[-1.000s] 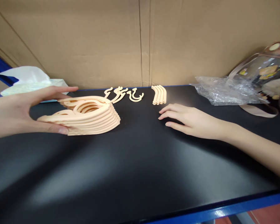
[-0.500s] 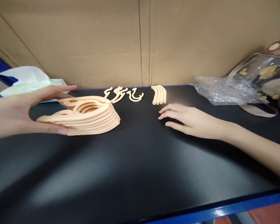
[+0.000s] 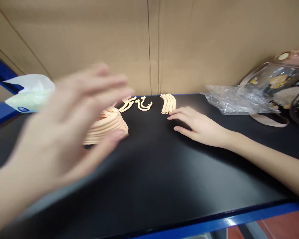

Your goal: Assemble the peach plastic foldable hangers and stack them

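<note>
My left hand [image 3: 64,126], smeared by motion, is raised in front of a stack of peach plastic pieces [image 3: 108,127] with looped openings. Its thumb and fingers are apart and nothing shows between them; the hand hides much of the stack. My right hand [image 3: 201,127] lies low over the table with its fingers loosely stretched out, empty. Just beyond its fingertips is a row of several bent peach plastic bars [image 3: 168,103]. Between the stack and that row lie loose peach plastic hooks [image 3: 144,104], some partly behind my left hand.
The black tabletop [image 3: 149,186] has a blue front edge [image 3: 214,224]. Cardboard [image 3: 189,46] stands behind it. A tissue pack [image 3: 30,94] sits at the back left. Crumpled clear plastic bags [image 3: 236,99] and a transparent bag with a strap [image 3: 276,79] are at the right.
My left hand has let go of the stack and moved up and to the right, in front of it. My right hand has stayed nearly in place, and the view has shifted slightly.
</note>
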A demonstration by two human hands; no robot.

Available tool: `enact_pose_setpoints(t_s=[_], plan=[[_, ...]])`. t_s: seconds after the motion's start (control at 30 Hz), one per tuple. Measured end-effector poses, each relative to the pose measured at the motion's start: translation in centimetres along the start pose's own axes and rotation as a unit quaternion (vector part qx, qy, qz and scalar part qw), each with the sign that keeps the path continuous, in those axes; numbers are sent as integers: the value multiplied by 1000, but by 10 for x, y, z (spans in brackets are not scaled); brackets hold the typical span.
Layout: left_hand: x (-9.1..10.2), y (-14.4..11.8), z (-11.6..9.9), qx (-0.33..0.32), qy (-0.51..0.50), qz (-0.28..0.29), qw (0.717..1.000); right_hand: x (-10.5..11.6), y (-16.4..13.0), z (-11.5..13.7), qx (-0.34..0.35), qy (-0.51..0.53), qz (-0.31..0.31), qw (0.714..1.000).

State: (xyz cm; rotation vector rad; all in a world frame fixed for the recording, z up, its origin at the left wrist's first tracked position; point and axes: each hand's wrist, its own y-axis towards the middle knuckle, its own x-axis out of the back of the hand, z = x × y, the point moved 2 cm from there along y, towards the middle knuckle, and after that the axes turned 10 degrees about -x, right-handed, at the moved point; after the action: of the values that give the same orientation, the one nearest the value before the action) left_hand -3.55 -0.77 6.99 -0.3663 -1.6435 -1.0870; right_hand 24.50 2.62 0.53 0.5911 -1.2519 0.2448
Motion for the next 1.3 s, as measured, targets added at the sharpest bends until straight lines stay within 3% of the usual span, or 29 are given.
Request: enact_pose_setpoints(t_s=[0.03, 0.1, 0.2, 0.33, 0.53, 0.7, 1.0, 1.3], plan=[[-10, 4, -13, -89, 25, -21, 995, -1, 1, -2, -4, -4, -10, 1000], [-35, 11, -29, -136, 26, 36, 990, -5, 2, -6, -4, -5, -13, 1000], [-70, 18, -35, -134, 10, 122, 983, -10, 4, -11, -4, 11, 7, 1000], [-95, 23, -31, -99, -10, 152, 983, -5, 5, -15, -58, -31, -19, 998], [-99, 21, -26, -40, -80, 148, 985, 6, 6, -20, -133, -116, -69, 982], [-98, 20, -25, -33, -106, 141, 984, 5, 7, -29, -188, -151, -27, 970], [-97, 22, -25, -30, -103, 166, 980, 12, 6, -39, -255, -267, -35, 929], [-98, 21, -25, -31, -105, 165, 980, 43, -12, -47, -288, -197, 133, 928]])
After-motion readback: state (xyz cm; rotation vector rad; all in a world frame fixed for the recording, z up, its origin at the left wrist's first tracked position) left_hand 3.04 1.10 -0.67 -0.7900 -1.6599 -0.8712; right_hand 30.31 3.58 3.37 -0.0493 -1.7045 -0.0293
